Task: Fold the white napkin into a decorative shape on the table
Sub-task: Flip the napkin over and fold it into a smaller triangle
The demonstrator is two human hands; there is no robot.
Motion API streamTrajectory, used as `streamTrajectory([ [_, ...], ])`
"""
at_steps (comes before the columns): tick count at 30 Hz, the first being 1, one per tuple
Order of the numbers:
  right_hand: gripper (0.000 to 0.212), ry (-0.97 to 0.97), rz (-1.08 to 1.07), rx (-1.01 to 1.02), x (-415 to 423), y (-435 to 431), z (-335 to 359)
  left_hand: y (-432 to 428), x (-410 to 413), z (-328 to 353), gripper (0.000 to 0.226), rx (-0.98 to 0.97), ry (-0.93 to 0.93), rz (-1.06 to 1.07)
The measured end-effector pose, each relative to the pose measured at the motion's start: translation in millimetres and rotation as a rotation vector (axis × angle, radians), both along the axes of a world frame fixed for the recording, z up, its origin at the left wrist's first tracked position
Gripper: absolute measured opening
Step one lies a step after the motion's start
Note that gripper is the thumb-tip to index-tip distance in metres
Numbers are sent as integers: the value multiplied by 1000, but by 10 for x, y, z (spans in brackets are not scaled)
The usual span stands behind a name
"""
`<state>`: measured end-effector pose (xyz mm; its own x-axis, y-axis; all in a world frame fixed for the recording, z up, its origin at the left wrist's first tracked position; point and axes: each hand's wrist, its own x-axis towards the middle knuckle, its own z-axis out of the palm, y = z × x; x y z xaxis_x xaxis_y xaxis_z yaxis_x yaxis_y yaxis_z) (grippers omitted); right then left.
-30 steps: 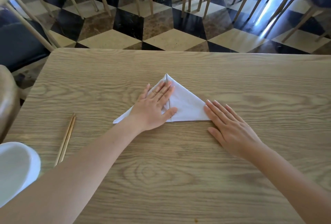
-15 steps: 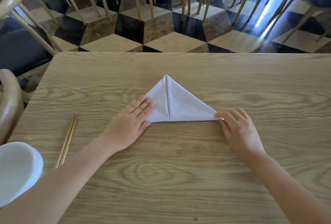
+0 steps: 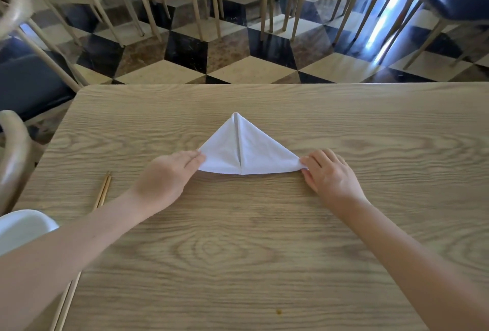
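The white napkin (image 3: 246, 149) lies folded into a triangle on the wooden table (image 3: 238, 251), its peak pointing away from me and a seam running down its middle. My left hand (image 3: 166, 180) pinches the napkin's left corner, and the near edge beside it lifts slightly off the table. My right hand (image 3: 328, 174) grips the right corner with curled fingers. Both hands sit at the base line of the triangle, one at each end.
A pair of wooden chopsticks (image 3: 103, 190) lies at the left of the table, partly under my left forearm. A white bowl (image 3: 23, 230) stands at the near left edge. Chairs (image 3: 31, 79) stand beyond the table on a checkered floor.
My left hand slid off the napkin's left half out to its left corner. My right hand curled from flat and took hold of the right corner. The left flap now lies folded in.
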<state>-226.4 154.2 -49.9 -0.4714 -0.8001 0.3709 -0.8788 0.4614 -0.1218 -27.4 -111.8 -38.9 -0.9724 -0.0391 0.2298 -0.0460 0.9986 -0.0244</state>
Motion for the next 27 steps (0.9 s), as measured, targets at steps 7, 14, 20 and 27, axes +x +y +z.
streamTrajectory([
  [7,4,-114,-60,-2,11,10,66,-205,60,48,28,355,24,155],
  [14,8,-694,-323,-325,-8,-4,51,-291,72,111,29,955,122,397],
  [20,11,-1115,-362,-743,47,-128,242,-251,-31,315,19,1405,383,458],
  [27,9,-1112,-368,-942,61,-99,862,-155,-28,928,11,1641,525,397],
])
